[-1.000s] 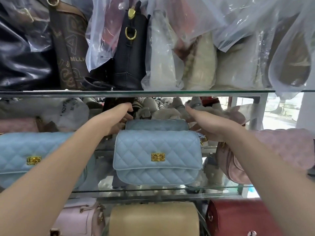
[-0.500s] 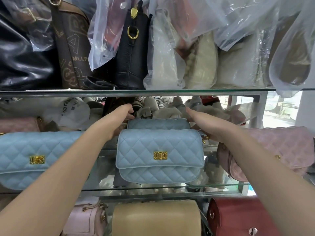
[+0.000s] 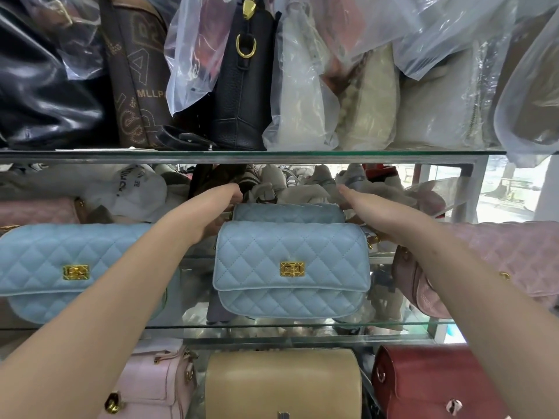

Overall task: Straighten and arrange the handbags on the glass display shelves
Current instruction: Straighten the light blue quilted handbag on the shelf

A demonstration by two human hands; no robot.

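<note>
On the middle glass shelf (image 3: 302, 325) a light blue quilted handbag (image 3: 292, 269) with a gold clasp stands upright, facing me. Right behind it stands a second light blue quilted handbag (image 3: 289, 212), of which only the top shows. My left hand (image 3: 216, 208) is curled against that rear bag's left end. At its right end is my right hand (image 3: 367, 205), with the fingers partly hidden behind the bags. A larger light blue quilted bag (image 3: 66, 269) stands to the left. To the right stands a pink quilted bag (image 3: 496, 261), partly behind my right forearm.
The upper glass shelf (image 3: 272, 154) carries black, brown and cream bags, many in clear plastic (image 3: 305, 95). Wrapped bags fill the back of the middle shelf. Below stand a pale pink bag (image 3: 151, 388), a tan bag (image 3: 282, 385) and a red bag (image 3: 423, 385).
Both hands stay at the ends of the rear blue bag, a little deeper in. The front blue bag has hardly moved.
</note>
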